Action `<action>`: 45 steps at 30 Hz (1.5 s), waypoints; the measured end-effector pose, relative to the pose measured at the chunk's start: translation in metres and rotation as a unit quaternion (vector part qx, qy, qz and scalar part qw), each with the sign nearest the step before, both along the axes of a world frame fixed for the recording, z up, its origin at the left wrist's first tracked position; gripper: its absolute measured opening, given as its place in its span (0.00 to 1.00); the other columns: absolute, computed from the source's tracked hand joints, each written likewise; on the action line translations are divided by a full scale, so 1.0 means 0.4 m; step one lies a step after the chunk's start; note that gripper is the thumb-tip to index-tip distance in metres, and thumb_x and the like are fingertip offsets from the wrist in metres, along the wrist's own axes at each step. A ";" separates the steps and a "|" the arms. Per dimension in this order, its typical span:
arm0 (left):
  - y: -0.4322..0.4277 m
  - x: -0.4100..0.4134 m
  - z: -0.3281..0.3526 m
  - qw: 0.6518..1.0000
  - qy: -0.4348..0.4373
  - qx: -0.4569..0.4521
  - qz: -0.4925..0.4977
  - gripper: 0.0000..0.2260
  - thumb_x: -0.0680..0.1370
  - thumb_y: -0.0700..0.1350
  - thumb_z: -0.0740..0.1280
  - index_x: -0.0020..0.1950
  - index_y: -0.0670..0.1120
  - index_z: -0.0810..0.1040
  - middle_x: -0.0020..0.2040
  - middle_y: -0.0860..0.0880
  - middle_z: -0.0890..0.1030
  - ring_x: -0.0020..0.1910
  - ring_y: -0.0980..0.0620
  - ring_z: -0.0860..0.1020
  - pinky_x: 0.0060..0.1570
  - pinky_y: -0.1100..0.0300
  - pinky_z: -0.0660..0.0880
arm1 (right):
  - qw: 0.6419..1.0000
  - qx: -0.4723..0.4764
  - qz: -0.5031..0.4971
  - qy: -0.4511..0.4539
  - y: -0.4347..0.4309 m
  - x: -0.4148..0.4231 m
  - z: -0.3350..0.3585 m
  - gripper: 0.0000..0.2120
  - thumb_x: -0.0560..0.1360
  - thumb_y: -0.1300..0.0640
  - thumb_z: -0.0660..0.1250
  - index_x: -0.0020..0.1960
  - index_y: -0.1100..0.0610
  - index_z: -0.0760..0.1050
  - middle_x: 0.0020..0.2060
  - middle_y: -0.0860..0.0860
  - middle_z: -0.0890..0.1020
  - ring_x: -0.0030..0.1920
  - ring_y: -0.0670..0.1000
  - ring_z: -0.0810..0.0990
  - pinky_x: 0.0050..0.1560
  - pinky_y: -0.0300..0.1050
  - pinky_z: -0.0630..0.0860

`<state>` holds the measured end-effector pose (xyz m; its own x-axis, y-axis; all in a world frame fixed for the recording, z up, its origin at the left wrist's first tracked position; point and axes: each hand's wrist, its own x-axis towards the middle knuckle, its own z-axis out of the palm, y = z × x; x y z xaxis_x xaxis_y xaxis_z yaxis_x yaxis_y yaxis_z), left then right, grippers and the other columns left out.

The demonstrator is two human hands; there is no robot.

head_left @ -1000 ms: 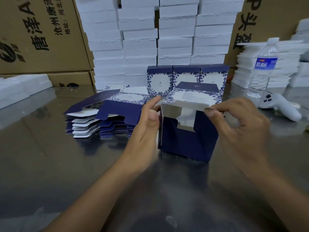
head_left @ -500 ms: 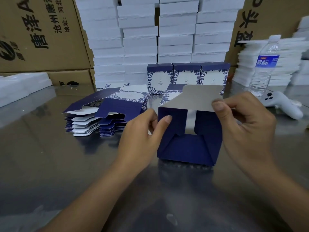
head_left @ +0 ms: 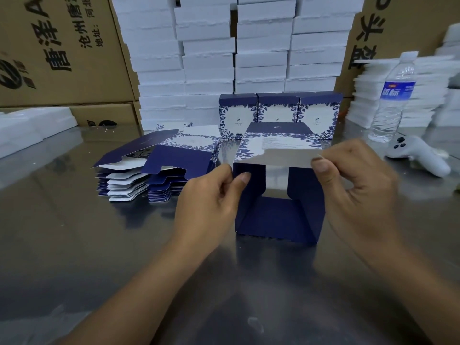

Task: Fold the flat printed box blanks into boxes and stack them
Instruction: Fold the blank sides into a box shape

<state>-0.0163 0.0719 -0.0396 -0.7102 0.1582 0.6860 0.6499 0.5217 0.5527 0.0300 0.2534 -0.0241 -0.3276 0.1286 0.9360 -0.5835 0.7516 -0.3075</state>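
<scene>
Your half-folded box (head_left: 278,215) stands on the steel table (head_left: 74,245) between your hands. Your left hand (head_left: 211,197) pinches its left wall; your right hand (head_left: 356,192) pinches the top flap (head_left: 286,158).

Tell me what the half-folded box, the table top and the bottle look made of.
Half-folded box: thin printed card, with matte navy faces and a plain grey-white underside on its raised flap. Table top: probably stainless steel, given the grey sheen with blurred reflections. Bottle: clear thin plastic, ribbed and see-through, with a blue label.
</scene>
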 end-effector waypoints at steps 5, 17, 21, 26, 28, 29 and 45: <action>-0.004 -0.008 -0.008 0.998 -0.039 -0.044 0.005 0.20 0.74 0.61 0.61 0.31 0.49 0.62 0.25 0.50 0.69 0.28 0.51 0.68 0.31 0.53 0.65 | 1.000 -0.008 -0.010 -0.018 0.008 -0.006 -0.007 0.16 0.78 0.53 0.61 0.42 0.62 0.81 0.37 0.52 0.73 0.39 0.47 0.71 0.42 0.29 0.65; -0.005 -0.002 -0.003 0.992 -0.009 -0.125 0.029 0.22 0.79 0.55 0.60 0.29 0.50 0.56 0.22 0.51 0.60 0.25 0.48 0.61 0.27 0.55 0.53 | 0.999 -0.014 -0.011 -0.032 0.005 -0.010 -0.008 0.14 0.77 0.54 0.61 0.43 0.61 0.81 0.38 0.51 0.74 0.40 0.45 0.71 0.44 0.26 0.64; -0.004 -0.006 -0.005 0.991 -0.028 -0.123 0.038 0.22 0.77 0.57 0.62 0.29 0.50 0.57 0.23 0.51 0.61 0.25 0.51 0.62 0.27 0.55 0.55 | 0.999 -0.012 -0.013 -0.030 0.005 -0.010 -0.009 0.14 0.77 0.54 0.61 0.42 0.61 0.81 0.37 0.51 0.73 0.40 0.45 0.71 0.44 0.27 0.64; -0.012 -0.018 -0.014 0.981 -0.077 -0.177 0.019 0.21 0.76 0.60 0.61 0.30 0.49 0.62 0.25 0.51 0.66 0.27 0.51 0.67 0.28 0.55 0.58 | 0.999 -0.011 -0.013 -0.031 0.007 -0.009 -0.008 0.14 0.77 0.54 0.61 0.43 0.61 0.81 0.38 0.51 0.73 0.40 0.45 0.71 0.44 0.26 0.64; -0.013 -0.020 -0.017 0.977 -0.070 -0.200 0.023 0.22 0.77 0.59 0.60 0.29 0.48 0.60 0.24 0.50 0.64 0.26 0.51 0.65 0.27 0.54 0.56 | 0.999 -0.010 -0.010 -0.030 0.009 -0.008 -0.008 0.14 0.77 0.54 0.61 0.43 0.60 0.81 0.37 0.51 0.73 0.40 0.46 0.71 0.44 0.26 0.64; -0.012 -0.020 -0.016 0.976 -0.064 -0.205 0.027 0.23 0.77 0.59 0.60 0.29 0.49 0.59 0.23 0.50 0.63 0.25 0.51 0.64 0.26 0.55 0.55 | 0.999 -0.010 -0.010 -0.030 0.009 -0.008 -0.008 0.13 0.77 0.54 0.61 0.43 0.60 0.81 0.37 0.51 0.73 0.40 0.46 0.71 0.44 0.26 0.64; -0.034 -0.043 -0.023 0.939 -0.157 -0.303 -0.039 0.15 0.76 0.58 0.64 0.39 0.47 0.75 0.32 0.52 0.77 0.33 0.54 0.74 0.32 0.57 0.67 | 0.999 -0.013 -0.014 -0.044 0.004 -0.007 -0.005 0.15 0.77 0.53 0.61 0.44 0.61 0.81 0.38 0.51 0.74 0.41 0.46 0.72 0.44 0.26 0.64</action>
<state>-0.0335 0.0581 -0.0486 -0.8320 0.5125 0.2123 0.5546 0.7596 0.3397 0.0274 0.2550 -0.0261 -0.4046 0.1630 0.8998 -0.5319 0.7585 -0.3765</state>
